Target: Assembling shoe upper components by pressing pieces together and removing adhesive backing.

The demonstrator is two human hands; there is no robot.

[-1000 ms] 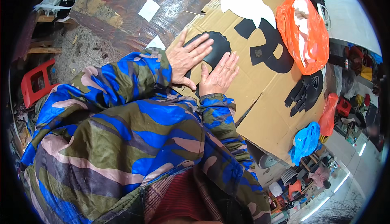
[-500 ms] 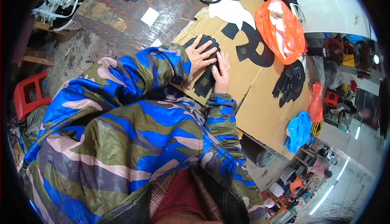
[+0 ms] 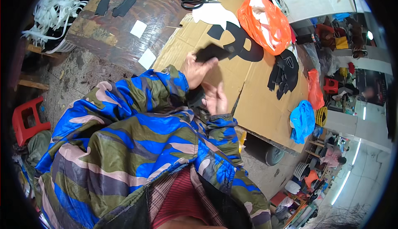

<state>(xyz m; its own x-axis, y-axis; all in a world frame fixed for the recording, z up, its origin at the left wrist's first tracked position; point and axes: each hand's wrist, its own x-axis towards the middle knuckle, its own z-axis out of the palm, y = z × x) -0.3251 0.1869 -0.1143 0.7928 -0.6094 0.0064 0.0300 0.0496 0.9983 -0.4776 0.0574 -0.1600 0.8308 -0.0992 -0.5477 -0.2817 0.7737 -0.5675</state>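
Note:
Over the near left part of the cardboard [image 3: 265, 92], my left hand [image 3: 195, 72] grips a black flat piece [image 3: 212, 52], blurred by motion and lifted off the surface. Just below it my right hand [image 3: 216, 98] is turned partly palm up, its fingers loosely apart with nothing in them. Beyond the left hand lie curved black cut pieces [image 3: 252, 51]. A white cut-out sheet [image 3: 209, 13] sits farther back, with black-handled scissors [image 3: 192, 1] resting across its edge.
An orange-red plastic bag [image 3: 265, 25] with white contents stands at the back right. Nearer are a bundle of black pieces [image 3: 285, 72] and a blue bag [image 3: 302, 121]. White squares [image 3: 138, 29] and more black pieces [image 3: 120, 1] lie on the wooden table at left.
Both hands were pressing a black stack flat on the cardboard. Now the left hand has raised a black piece, and the right has drawn back toward me and turned over. The view has shifted.

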